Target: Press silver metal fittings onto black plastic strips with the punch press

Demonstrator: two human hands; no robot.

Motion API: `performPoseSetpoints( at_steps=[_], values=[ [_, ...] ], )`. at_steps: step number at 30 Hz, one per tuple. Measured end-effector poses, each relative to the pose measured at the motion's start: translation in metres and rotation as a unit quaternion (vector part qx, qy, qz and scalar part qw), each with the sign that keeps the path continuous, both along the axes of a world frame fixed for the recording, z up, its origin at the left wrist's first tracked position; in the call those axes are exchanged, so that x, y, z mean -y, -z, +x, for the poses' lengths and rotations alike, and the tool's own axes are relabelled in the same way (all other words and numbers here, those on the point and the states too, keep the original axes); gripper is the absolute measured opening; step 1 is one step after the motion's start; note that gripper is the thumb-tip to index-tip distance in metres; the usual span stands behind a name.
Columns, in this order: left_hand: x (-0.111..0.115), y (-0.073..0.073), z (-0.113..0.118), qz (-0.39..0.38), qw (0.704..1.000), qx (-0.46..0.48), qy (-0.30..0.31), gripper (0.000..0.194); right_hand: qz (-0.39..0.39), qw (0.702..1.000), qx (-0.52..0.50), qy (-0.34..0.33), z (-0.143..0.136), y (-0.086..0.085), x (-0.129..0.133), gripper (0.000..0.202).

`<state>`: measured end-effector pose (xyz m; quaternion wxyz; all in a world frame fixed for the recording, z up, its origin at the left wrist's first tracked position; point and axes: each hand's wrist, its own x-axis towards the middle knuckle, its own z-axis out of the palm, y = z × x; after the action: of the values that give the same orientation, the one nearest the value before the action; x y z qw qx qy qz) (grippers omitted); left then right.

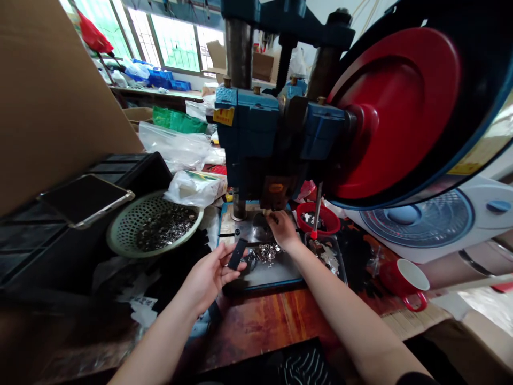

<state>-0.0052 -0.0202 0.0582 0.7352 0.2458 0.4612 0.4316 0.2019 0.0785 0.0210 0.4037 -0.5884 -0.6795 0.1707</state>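
Observation:
My left hand [212, 275] holds a short flat black bar [238, 254] between thumb and fingers, tilted upward in front of the press base. My right hand [284, 230] reaches under the ram of a blue bench press [250, 125], its fingers pinched together close to the tooling [276, 190]. Whatever lies between those fingertips is too small and shaded to make out. A heap of small shiny metal pieces [269, 253] lies on the metal tray [272, 275] between my two hands.
Right of the press are a red basket [332, 227] with white pieces, a dark bin [340, 262] of metal parts, a red mug [403, 280] and a large red flywheel [401, 107]. To the left stand a green colander [114, 238] of small parts and a phone [86, 198].

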Motion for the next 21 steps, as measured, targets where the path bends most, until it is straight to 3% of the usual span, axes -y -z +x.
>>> performPoseSetpoints(
  at_steps=[2, 4, 8, 10, 14, 18, 21],
  values=[
    [0.000, -0.001, 0.004, -0.004, 1.000, 0.010, 0.008, 0.036, 0.028, 1.000, -0.009, 0.004, 0.000, -0.005, 0.013, 0.018],
    [-0.001, 0.000, 0.007, -0.004, 1.000, 0.016, 0.014, 0.039, 0.041, 0.999, -0.015, -0.032, -0.003, -0.012, 0.031, 0.020],
    [-0.002, 0.004, 0.012, -0.011, 0.999, 0.030, 0.026, 0.039, -0.002, 0.978, 0.001, -0.210, -0.013, -0.029, 0.063, 0.029],
    [-0.002, 0.007, 0.013, -0.018, 0.999, 0.030, 0.021, 0.039, -0.012, 0.967, 0.014, -0.255, -0.016, -0.034, 0.073, 0.033],
    [0.000, 0.007, 0.014, -0.010, 0.999, 0.039, -0.011, 0.037, 0.037, 0.963, 0.080, -0.254, -0.013, -0.033, 0.084, 0.016],
    [0.002, 0.001, 0.014, 0.016, 0.997, 0.049, -0.053, 0.034, 0.134, 0.940, 0.177, -0.258, -0.004, -0.022, 0.095, 0.019],
    [0.004, 0.001, 0.015, 0.049, 0.997, 0.035, -0.054, 0.034, 0.158, 0.942, 0.178, -0.236, 0.002, -0.016, 0.100, 0.021]
  ],
)
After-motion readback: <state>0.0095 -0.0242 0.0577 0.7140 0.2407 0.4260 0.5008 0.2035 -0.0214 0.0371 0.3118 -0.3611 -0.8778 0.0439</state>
